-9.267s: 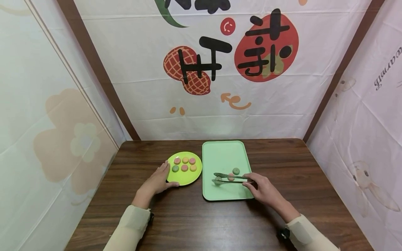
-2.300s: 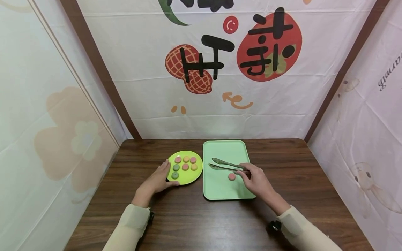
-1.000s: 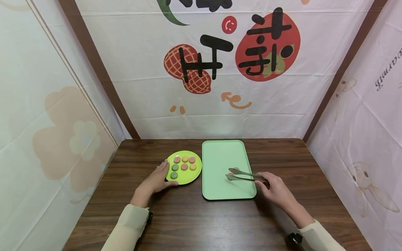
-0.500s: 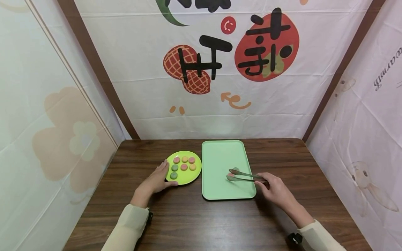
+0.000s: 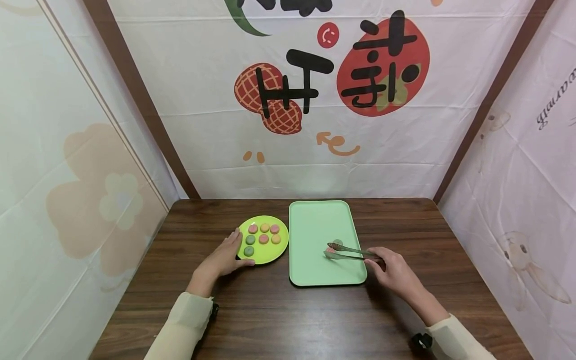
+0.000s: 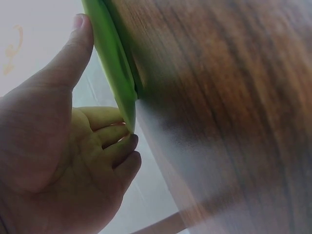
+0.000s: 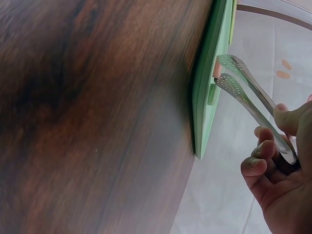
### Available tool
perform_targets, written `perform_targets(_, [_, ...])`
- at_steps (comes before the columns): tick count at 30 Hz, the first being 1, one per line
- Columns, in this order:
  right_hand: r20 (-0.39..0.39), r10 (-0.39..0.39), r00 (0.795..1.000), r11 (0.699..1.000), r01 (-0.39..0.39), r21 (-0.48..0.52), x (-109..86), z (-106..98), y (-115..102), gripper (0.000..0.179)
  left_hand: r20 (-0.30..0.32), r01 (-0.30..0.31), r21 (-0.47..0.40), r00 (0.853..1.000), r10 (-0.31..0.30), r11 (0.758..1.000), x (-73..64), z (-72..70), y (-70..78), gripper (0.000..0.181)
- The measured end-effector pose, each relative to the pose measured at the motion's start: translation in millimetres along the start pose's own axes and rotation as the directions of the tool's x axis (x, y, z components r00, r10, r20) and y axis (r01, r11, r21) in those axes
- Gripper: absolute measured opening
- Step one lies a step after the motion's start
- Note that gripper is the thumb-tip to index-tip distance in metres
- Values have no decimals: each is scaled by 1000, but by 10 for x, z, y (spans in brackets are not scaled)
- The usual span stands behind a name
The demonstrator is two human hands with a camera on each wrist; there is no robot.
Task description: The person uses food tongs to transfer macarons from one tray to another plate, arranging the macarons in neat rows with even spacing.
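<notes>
My right hand (image 5: 393, 268) holds metal tongs (image 5: 355, 250) by the handle end, thumb on one arm and fingers on the other. The perforated tips lie on either side of a pink macaron (image 7: 217, 68) on the mint-green tray (image 5: 315, 220); whether they squeeze it cannot be told. A green macaron (image 5: 338, 243) sits just beyond, partly covered by the upper arm. My left hand (image 5: 220, 260) rests against the yellow-green plate (image 5: 272, 257), fingers along its left edge, thumb spread at the near rim. Several macarons (image 5: 264, 239), pink, yellow and green, lie on the plate.
Plate and tray stand side by side on a dark wooden table (image 5: 288, 320). A white printed curtain (image 5: 207, 165) hangs behind the table's far edge, with more white sheets to the left and right.
Since the earliest frame, a second green macaron has appeared on the plate and left the tray. My right hand moved right, bringing the tongs to the pink macaron; the last half second looks still.
</notes>
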State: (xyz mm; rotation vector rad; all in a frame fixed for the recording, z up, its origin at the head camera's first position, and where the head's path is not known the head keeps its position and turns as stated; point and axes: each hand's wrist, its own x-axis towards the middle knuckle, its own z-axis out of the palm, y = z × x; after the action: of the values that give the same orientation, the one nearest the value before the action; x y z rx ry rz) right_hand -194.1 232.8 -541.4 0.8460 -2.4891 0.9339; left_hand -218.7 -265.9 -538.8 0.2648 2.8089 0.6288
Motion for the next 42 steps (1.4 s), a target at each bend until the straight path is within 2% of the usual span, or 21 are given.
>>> perform_targets(17, [-9, 7, 1000, 1000, -7, 13, 52, 57, -23, 26, -9, 5, -8, 1000, -5, 1000, 7, 14, -42, 113])
perform_targets(32, [-39, -11, 999, 999, 12, 33, 181, 194, -120, 28, -2, 9, -11, 1000, -9, 1000, -5, 33, -46, 113])
perform_targets(42, [-31, -11, 999, 998, 13, 62, 283, 262, -170, 25, 0, 6, 5, 1000, -6, 1000, -6, 20, -49, 113])
